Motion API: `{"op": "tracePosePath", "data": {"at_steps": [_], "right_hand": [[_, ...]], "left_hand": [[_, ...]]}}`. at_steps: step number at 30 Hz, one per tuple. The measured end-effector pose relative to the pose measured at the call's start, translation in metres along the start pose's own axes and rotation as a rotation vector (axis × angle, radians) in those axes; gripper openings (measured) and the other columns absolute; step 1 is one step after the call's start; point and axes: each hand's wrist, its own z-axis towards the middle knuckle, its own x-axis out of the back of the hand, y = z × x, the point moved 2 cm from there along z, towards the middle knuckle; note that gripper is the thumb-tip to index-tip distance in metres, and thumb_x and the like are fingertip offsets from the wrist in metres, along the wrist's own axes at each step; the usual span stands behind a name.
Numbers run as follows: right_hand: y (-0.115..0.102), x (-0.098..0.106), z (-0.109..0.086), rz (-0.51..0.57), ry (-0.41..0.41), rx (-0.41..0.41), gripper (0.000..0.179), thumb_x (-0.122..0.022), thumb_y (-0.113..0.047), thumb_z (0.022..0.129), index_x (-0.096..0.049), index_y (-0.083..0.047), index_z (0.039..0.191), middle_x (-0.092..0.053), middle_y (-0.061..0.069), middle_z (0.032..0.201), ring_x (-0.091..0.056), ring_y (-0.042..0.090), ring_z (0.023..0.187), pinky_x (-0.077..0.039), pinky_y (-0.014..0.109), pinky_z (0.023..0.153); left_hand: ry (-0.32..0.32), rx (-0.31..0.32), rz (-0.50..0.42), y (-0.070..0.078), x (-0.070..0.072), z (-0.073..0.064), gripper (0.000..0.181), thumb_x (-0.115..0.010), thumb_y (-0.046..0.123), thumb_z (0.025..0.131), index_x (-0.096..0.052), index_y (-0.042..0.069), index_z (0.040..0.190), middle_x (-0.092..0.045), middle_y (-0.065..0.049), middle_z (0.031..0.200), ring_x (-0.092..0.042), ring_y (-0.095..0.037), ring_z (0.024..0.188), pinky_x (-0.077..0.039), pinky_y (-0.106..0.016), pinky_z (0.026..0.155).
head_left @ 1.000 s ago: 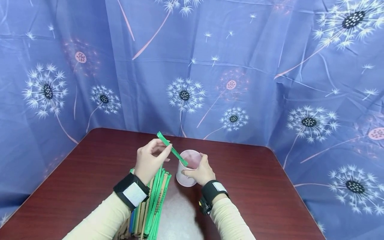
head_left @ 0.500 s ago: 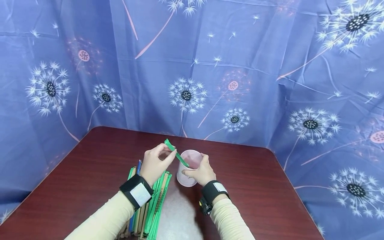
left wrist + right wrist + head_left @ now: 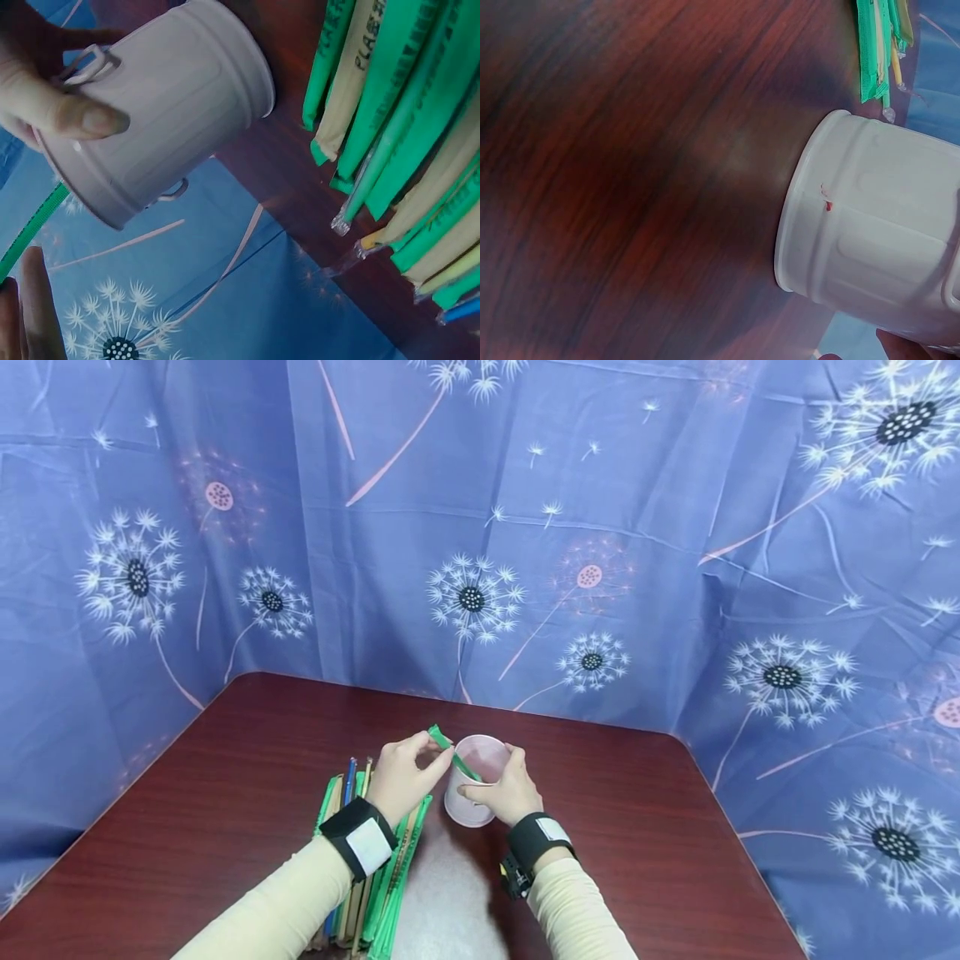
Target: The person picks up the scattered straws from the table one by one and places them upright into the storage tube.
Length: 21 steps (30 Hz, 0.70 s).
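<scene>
Green wrapped straw (image 3: 453, 758) sits pinched betw. thumb & fingertips of left hand (image 3: 405, 774), slanting down w/ its lower end already inside the mouth of the small pale-pink bucket (image 3: 477, 779); upper end pokes out above the fingers. Right hand (image 3: 507, 789) grips bucket by its side, thumb across the wall, holding it tilted toward the left hand, base on the table (image 3: 225, 793). Judging by this: insertion is part done, straw not yet released; from the head view can't tell if other straws are inside. Plenty left, I'd say: pile of wrapped straws (image 3: 378, 868), green, beige, a blue one, lies under the left wrist & forearm, just beside the bucket.
</scene>
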Motion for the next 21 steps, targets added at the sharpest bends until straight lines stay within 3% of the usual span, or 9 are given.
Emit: {"op": "tracePosePath", "data": {"at_steps": [10, 16, 21], "right_hand": [[-0.002, 0.002, -0.002, 0.01, -0.015, 0.007, 0.108, -0.086, -0.044, 0.064, -0.032, -0.004, 0.148, -0.059, 0.026, 0.133, -0.062, 0.039, 0.11, -0.048, 0.058, 0.091], [0.0, -0.001, 0.001, 0.001, 0.005, 0.018, 0.108, -0.086, -0.045, 0.063, -0.033, -0.005, 0.148, -0.06, 0.026, 0.132, -0.063, 0.039, 0.108, -0.048, 0.058, 0.09], [0.0, -0.001, 0.001, -0.004, 0.015, 0.02, 0.109, -0.087, -0.047, 0.062, -0.034, -0.005, 0.148, -0.061, 0.026, 0.133, -0.063, 0.04, 0.109, -0.049, 0.058, 0.09]], "left_hand": [[-0.061, 0.018, 0.029, -0.004, -0.008, -0.006, 0.011, -0.072, 0.02, 0.087, -0.077, 0.01, 0.091, -0.077, -0.003, 0.082, -0.072, -0.019, 0.08, -0.058, -0.042, 0.071], [-0.066, -0.009, 0.074, -0.008, -0.015, -0.01, 0.01, -0.072, 0.02, 0.087, -0.077, 0.011, 0.089, -0.077, -0.003, 0.082, -0.071, -0.018, 0.076, -0.056, -0.037, 0.065], [-0.086, -0.038, 0.149, -0.008, -0.019, -0.014, 0.014, -0.072, 0.022, 0.086, -0.078, 0.01, 0.09, -0.077, -0.003, 0.089, -0.071, -0.019, 0.079, -0.056, -0.039, 0.07]]}}
